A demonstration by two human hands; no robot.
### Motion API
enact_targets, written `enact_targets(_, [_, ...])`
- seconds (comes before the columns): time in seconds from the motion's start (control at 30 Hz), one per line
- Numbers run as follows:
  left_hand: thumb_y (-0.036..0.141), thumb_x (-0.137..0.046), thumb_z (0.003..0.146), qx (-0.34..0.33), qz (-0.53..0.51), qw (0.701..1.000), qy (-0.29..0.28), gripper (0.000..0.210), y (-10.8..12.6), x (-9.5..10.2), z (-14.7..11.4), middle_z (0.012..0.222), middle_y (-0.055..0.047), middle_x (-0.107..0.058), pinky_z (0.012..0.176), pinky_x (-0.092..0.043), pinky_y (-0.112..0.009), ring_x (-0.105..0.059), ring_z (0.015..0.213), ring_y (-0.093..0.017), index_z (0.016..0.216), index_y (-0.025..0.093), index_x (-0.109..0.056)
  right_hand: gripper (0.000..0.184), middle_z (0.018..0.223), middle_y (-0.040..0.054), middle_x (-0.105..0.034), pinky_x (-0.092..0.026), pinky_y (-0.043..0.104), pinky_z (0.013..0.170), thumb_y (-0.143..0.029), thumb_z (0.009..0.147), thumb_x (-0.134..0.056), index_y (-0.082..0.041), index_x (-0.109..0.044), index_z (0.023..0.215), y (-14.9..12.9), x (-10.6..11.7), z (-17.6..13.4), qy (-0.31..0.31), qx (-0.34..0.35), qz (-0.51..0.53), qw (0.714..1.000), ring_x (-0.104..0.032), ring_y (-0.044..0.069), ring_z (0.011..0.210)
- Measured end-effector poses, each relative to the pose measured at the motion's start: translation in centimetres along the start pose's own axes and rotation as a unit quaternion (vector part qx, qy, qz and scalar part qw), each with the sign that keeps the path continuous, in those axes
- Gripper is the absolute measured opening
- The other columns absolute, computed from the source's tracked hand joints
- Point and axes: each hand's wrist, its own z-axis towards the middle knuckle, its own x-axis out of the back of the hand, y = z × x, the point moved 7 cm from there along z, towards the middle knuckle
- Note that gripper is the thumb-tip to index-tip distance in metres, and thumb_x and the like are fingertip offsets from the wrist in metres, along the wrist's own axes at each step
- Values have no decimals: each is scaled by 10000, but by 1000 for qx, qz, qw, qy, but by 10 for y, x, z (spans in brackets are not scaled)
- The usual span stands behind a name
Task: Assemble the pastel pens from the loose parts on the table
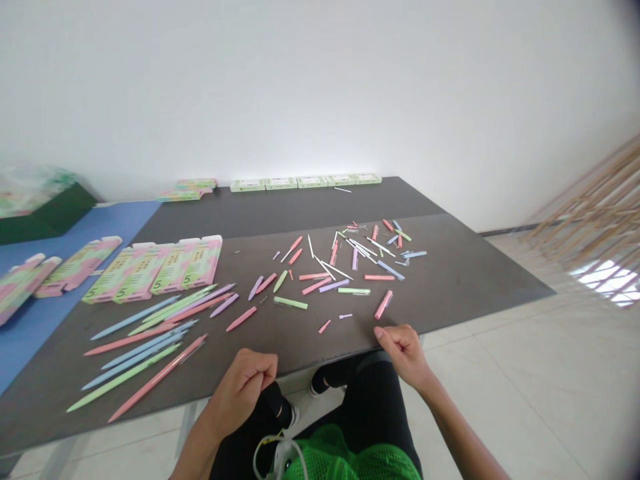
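My left hand [247, 380] rests as a loose fist at the table's front edge, with nothing showing in it. Also curled into a fist, my right hand [403, 350] lies on the edge farther right, just below a pink pen barrel [383, 304]. Between and beyond the hands are scattered pen parts: a green barrel with a clip [291, 303], a pink front section [241, 319], white refills [363, 247] and a small purple piece [345, 316]. Left of my left hand lie whole pens in several colours, among them a pink pen [157, 378] and a green pen [125, 377].
The dark table [310, 363] stands against a white wall. Flat pen boxes [200, 263] lie at the left, and a row of boxes [313, 182] lines the back. A dark green bin [60, 210] sits on a blue surface [117, 220]. Wooden sticks [595, 207] lean at the right.
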Motion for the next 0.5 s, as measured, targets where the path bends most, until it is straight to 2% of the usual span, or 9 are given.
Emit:
enact_targets(0.27, [195,-346,826,20,5,1000,-7,253,0,-1,0,524,43,-333,610,-293,-305,-367,512,-142,579,229,-306,626,560,-48,-170,-183,307,508,-495,1091,-468,-218,-165,618,0,-1,0,1,-1,-7,1000,-157,93,509])
enact_targets(0.5, [159,-355,822,3,-17,1000,-6,250,0,-1,0,530,52,-302,610,-282,-306,-347,498,-127,588,221,-295,614,566,-47,-176,-188,307,511,-478,1096,-467,-218,-168,627,1,0,-1,3,-2,-10,1000,-157,93,514])
